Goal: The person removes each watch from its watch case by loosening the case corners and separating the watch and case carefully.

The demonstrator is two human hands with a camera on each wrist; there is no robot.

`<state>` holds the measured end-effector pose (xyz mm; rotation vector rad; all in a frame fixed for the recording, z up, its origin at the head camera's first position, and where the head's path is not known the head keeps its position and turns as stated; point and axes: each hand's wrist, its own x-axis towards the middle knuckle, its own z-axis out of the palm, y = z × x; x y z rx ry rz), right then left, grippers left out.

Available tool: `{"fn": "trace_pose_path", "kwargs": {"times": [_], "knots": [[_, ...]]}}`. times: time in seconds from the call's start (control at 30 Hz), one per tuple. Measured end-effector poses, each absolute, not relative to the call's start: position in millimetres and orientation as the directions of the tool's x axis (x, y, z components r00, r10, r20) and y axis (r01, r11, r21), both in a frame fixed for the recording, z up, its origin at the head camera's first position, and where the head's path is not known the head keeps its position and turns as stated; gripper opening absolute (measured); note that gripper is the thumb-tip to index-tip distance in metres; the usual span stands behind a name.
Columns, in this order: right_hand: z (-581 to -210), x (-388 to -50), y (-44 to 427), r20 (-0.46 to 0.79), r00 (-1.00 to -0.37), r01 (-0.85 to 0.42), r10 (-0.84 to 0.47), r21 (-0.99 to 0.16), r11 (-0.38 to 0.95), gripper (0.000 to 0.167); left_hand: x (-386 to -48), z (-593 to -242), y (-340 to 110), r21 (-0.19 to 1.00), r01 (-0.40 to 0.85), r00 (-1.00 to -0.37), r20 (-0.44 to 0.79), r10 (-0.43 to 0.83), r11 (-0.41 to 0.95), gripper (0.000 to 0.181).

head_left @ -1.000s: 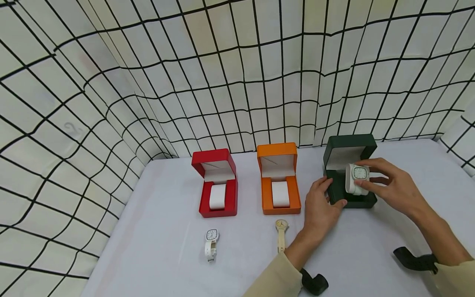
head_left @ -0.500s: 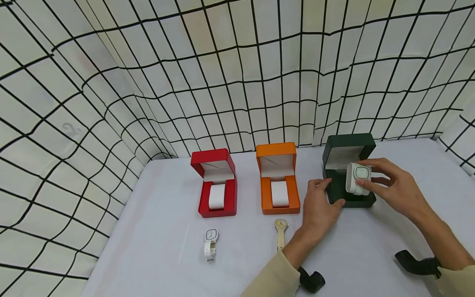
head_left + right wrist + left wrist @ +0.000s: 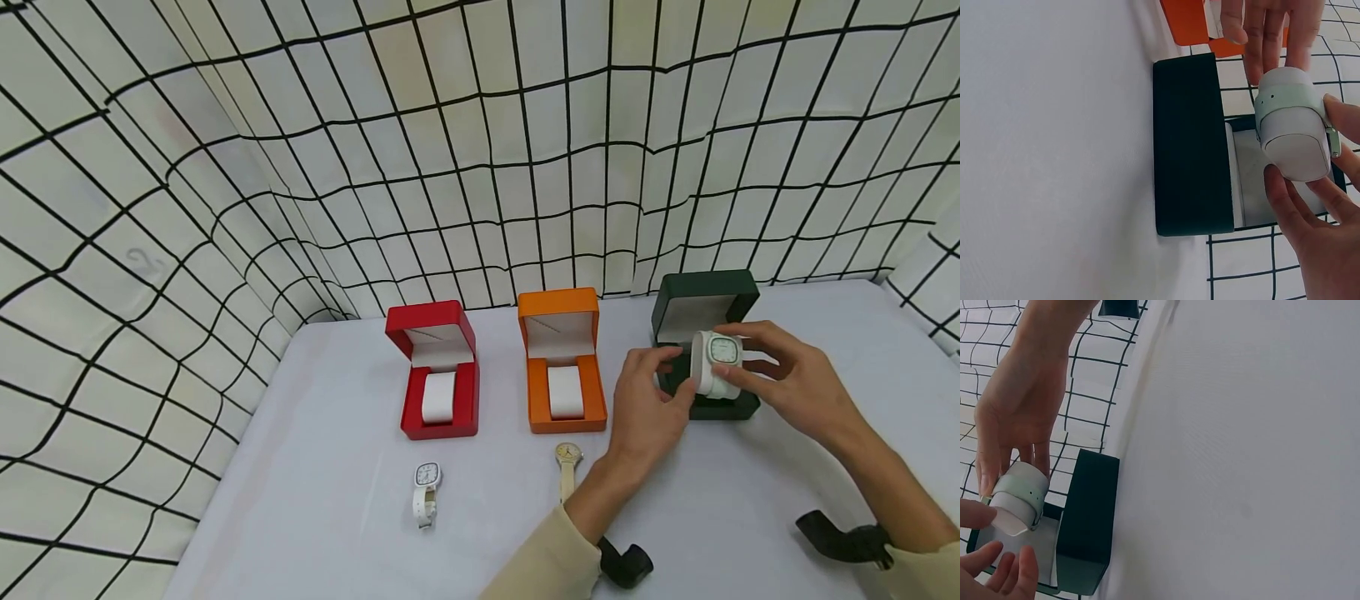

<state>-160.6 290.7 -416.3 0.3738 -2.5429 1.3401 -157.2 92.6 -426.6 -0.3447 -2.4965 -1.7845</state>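
Observation:
My right hand grips a white watch cushion with a pale-strapped watch wrapped round it, its square dial facing up. Both are held above the base of the open green watch box. At the cushion's left end is my left hand; in the left wrist view its thumb touches the cushion while the other fingers stand apart from it. The right wrist view shows the strap circling the cushion, with a buckle at its side.
An open orange watch box and an open red watch box stand to the left, each holding a bare white cushion. In front lie a white watch and a cream watch. Black wire mesh rises behind the table.
My left hand has left the green box's edge and come up to the cushion's left end. The cushion and watch have shifted slightly left in my right hand.

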Motion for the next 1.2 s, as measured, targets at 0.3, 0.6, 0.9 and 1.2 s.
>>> {"fn": "trace_pose_path", "kwargs": {"times": [0.3,0.6,0.9,1.2], "knots": [[-416.1,-156.8,288.2,0.321,-0.935,-0.349,-0.148,-0.766,0.540,0.054,-157.8,-425.7,88.0,0.970,0.172,-0.966,0.133,0.221,0.169,0.043],[-415.7,-151.8,284.9,0.316,-0.933,-0.358,-0.172,-0.767,0.532,0.052,-156.3,-425.5,84.8,0.994,0.076,-0.964,0.054,0.261,0.074,0.048],[-414.1,-150.3,284.0,0.313,-0.931,-0.364,-0.186,-0.770,0.524,0.051,-159.4,-427.0,80.9,0.998,0.061,-0.960,0.051,0.274,0.029,0.051],[-414.7,-149.5,280.4,0.310,-0.937,-0.350,-0.163,-0.792,0.501,0.052,-163.4,-424.3,76.5,0.997,0.068,-0.945,0.056,0.321,0.026,0.067]]}}
